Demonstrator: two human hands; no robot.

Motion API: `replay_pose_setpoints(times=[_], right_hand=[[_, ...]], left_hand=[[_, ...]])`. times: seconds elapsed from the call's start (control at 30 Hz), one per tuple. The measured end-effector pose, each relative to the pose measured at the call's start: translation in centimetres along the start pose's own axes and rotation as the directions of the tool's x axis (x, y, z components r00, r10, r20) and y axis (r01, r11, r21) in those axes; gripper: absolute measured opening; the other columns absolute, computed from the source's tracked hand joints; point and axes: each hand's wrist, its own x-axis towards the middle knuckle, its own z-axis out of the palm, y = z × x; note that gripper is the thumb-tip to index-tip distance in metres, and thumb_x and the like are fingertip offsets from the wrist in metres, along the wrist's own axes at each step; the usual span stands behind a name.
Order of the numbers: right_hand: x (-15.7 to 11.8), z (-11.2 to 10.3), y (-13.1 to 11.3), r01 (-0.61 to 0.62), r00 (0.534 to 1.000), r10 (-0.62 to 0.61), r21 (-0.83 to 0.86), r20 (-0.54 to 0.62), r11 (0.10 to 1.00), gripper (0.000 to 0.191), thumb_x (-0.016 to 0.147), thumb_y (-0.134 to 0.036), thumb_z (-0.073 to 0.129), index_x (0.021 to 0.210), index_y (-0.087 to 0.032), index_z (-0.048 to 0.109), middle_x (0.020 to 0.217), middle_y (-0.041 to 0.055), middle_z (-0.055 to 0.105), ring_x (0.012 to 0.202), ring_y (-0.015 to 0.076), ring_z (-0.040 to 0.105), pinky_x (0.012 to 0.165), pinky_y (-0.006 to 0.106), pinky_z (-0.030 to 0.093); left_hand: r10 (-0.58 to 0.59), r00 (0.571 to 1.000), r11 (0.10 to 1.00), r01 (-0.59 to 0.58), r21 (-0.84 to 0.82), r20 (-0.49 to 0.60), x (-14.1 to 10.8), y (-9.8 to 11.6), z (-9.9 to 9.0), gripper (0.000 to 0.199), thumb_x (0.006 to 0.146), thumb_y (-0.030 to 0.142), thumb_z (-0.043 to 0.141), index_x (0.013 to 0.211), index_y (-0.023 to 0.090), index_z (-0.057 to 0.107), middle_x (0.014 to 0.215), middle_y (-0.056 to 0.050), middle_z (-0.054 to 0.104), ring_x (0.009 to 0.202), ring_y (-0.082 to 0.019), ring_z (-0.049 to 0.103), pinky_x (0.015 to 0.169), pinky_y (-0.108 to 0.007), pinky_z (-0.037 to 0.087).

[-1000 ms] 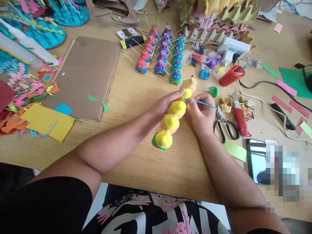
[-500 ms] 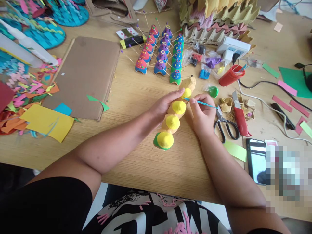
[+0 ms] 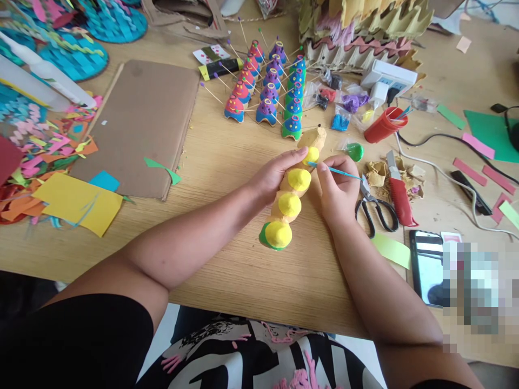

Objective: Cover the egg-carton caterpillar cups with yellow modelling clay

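My left hand (image 3: 279,173) is closed around the upper part of an egg carton strip (image 3: 280,209), its thumb by the topmost yellow cap. Several bumps of the strip carry yellow clay caps (image 3: 289,205), and the lowest bump has green clay (image 3: 263,236) along its left side. Between the thumb and fingers of my right hand (image 3: 339,186) is a thin blue stick (image 3: 340,172); its tip meets the strip near the topmost yellow cap. Just beyond my hands lies a bare tan carton piece (image 3: 314,139). Green clay (image 3: 355,152) in a wrapper rests past my right hand.
Painted carton rows (image 3: 267,102) bristling with pins stand ahead. Scissors (image 3: 375,208), a red-handled knife (image 3: 397,192), a phone (image 3: 427,267) and a red cup (image 3: 385,125) lie to the right. Cardboard (image 3: 141,119) and paper scraps (image 3: 79,202) cover the left. Egg trays (image 3: 365,32) are stacked behind.
The lower end of the carton strip has swung slightly to the right. Both hands stay nearly in place, and the blue stick's tip remains by the topmost yellow cap.
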Motion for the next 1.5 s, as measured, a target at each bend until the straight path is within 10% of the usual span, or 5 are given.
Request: replay_pose_setpoints(times=[0.43, 0.97, 1.5], right_hand=[[-0.09, 0.05, -0.14, 0.027, 1.000, -0.027, -0.010, 0.012, 1.000, 0.040, 0.094, -0.060, 0.076, 0.083, -0.025, 0.060, 0.078, -0.0035, 0.058, 0.074, 0.0128, 0.057, 0.070, 0.031, 0.048], [-0.19, -0.09, -0.34, 0.100, 0.995, -0.100, -0.082, 0.003, 0.992, 0.037, 0.096, -0.057, 0.073, 0.082, -0.025, 0.061, 0.077, -0.0034, 0.060, 0.073, 0.0132, 0.057, 0.070, 0.033, 0.048], [-0.19, 0.01, -0.77, 0.160, 0.987, -0.159, -0.120, 0.022, 0.980, 0.033, 0.096, -0.049, 0.075, 0.079, -0.026, 0.059, 0.074, -0.0038, 0.057, 0.071, 0.0133, 0.055, 0.068, 0.033, 0.049]], left_hand=[[-0.018, 1.000, 1.000, 0.017, -0.010, -0.022, -0.41, 0.18, 0.42, 0.030, 0.089, 0.058, 0.081, 0.097, 0.029, 0.074, 0.071, -0.004, 0.074, 0.083, -0.032, 0.079, 0.071, -0.038, 0.058], [0.225, 0.961, 0.970, -0.237, 0.054, 0.161, 0.12, -0.37, 0.00, 0.021, 0.100, 0.032, 0.071, 0.084, 0.019, 0.077, 0.073, 0.000, 0.072, 0.062, -0.011, 0.063, 0.063, -0.024, 0.048], [0.194, 0.981, 0.980, -0.195, 0.049, 0.029, -0.20, -0.18, 0.54, 0.017, 0.093, 0.030, 0.082, 0.082, 0.020, 0.076, 0.075, 0.001, 0.075, 0.066, -0.014, 0.068, 0.066, -0.027, 0.049]])
